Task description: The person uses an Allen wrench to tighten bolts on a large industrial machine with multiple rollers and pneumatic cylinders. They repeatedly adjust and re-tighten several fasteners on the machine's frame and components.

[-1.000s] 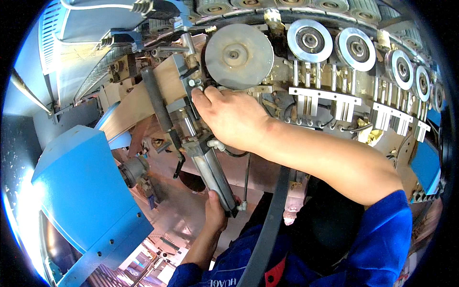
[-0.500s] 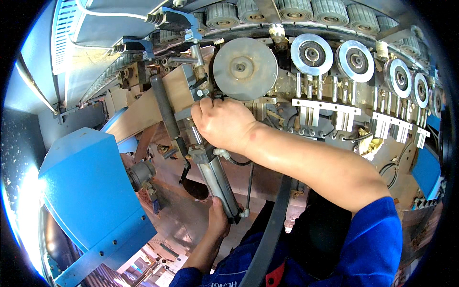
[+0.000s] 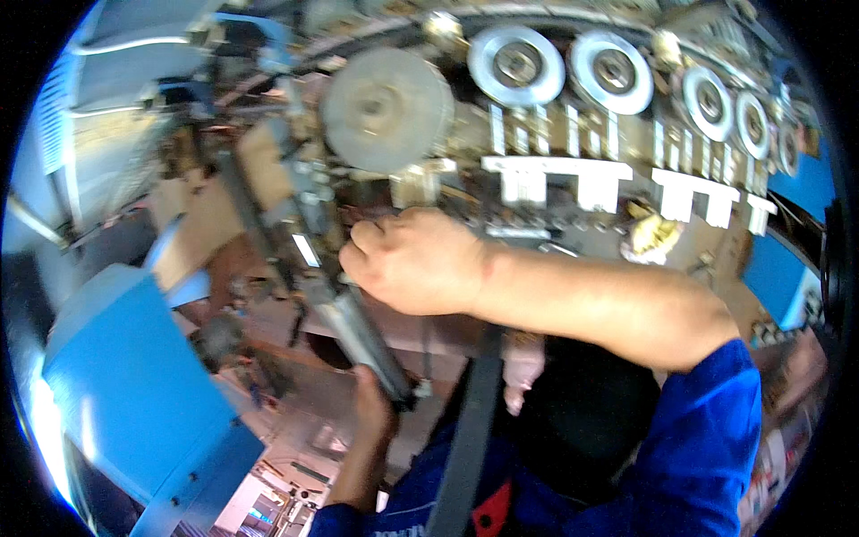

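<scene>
A grey pneumatic cylinder (image 3: 358, 333) slants across the middle, its rod end pointing up and left toward a metal bracket. My left hand (image 3: 374, 407) wraps its near end, the thumb along the side and the other fingers hidden behind. Just right of the rod end, my right hand (image 3: 412, 261) is closed with its knuckles up. It stands apart from the bracket, and whatever its fingers hold is hidden. Beyond it sits a large grey disc wheel (image 3: 386, 109). A dark round bar (image 3: 243, 201) runs alongside, left of the cylinder. Motion blurs much of this view.
Several shiny rollers (image 3: 516, 67) line the far side to the right, above white metal blocks (image 3: 557, 172) on rods. A blue housing (image 3: 134, 367) fills the near left. Crumpled yellowish material (image 3: 655, 234) lies by the blocks. A dark strap (image 3: 465, 430) hangs before my body.
My right hand has come off the bracket by the rod, moving right and nearer to me. My left hand keeps hold of the cylinder. The whole view has shifted, moving the machine leftward in the picture.
</scene>
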{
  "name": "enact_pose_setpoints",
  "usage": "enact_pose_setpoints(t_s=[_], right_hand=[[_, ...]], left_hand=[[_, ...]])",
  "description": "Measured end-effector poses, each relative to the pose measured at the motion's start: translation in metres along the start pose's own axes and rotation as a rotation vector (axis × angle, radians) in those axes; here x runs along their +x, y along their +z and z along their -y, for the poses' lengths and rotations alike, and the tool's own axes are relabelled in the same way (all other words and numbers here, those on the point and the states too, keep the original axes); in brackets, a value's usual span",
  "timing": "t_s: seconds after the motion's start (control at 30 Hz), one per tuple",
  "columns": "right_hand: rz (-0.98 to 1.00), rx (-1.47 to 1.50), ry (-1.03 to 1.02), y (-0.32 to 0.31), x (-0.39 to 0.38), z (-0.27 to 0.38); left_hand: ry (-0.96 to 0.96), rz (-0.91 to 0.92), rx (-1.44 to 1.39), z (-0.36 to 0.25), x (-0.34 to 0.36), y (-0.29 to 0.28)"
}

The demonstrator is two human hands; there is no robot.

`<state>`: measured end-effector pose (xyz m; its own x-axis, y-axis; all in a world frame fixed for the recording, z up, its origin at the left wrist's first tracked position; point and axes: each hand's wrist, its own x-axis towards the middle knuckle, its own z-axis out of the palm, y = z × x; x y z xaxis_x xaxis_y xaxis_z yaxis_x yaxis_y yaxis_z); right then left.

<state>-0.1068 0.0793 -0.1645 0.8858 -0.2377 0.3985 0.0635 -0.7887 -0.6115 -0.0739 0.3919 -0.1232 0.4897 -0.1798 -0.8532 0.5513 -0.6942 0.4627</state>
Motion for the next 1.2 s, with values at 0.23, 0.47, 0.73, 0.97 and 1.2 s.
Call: enact_pose_setpoints(t_s=[0.23,0.47,0.73,0.97,1.2], right_hand=[[0.713,-0.175,0.656,-0.015,-0.251,-0.042],[0.355,-0.470,0.677,0.014,-0.317,-0.047],[0.582,0.105,0.589,-0.070,-0.228,-0.030],[0.273,-0.052,0.105,-0.132,-0.038,-0.030],[0.263,-0.256,-0.049,-0.124,0.053,-0.048]], left_hand=[[0.060,-0.080,-0.081,-0.004,-0.004,0.013],[-0.004,-0.083,-0.078,-0.002,-0.006,0.012],[0.050,0.011,0.008,-0.003,-0.003,0.002],[0.049,-0.097,-0.098,0.006,-0.006,0.006],[0.070,-0.040,-0.082,0.002,-0.004,0.007]])
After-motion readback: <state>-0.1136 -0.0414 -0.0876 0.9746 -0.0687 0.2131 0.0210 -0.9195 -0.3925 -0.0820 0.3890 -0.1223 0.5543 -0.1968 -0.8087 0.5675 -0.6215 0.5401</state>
